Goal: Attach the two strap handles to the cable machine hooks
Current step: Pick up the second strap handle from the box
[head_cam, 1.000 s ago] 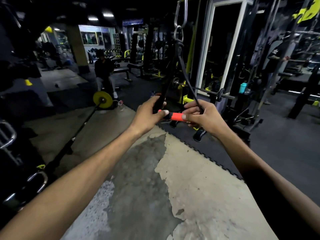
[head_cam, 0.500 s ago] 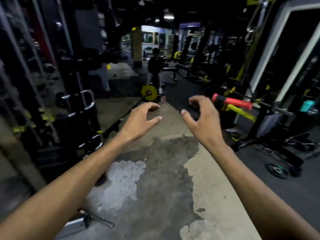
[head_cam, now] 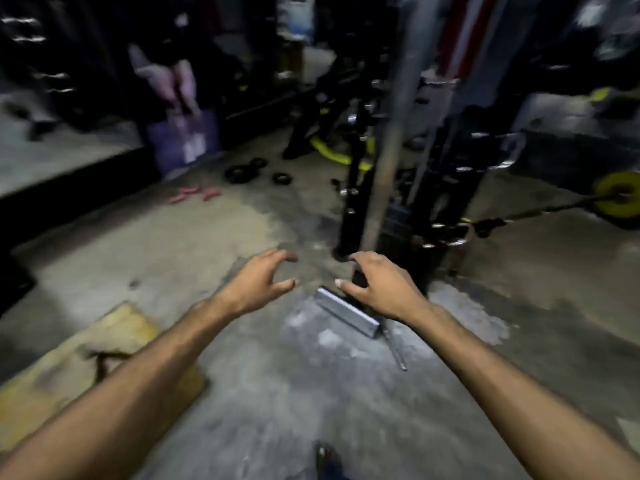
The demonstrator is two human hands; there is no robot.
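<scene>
Two empty hands, left hand and right hand, fingers spread.

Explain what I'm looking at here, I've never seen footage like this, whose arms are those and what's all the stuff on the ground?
This is one picture from a camera worn on a person's head, looking forward and down, so the two bare arms reaching in from the bottom are the wearer's own. The left hand and right hand are both open with curled fingers, and neither holds anything. The picture is blurred, so the details are soft. Below the hands is a patchy concrete gym floor. On it lies a short grey metal bar, partly under the right hand. Farther off are small black weight plates and some pinkish-red handles, too blurred to identify for sure. A dark machine frame stands ahead, and a yellow weight plate sits at the right edge.
</scene>
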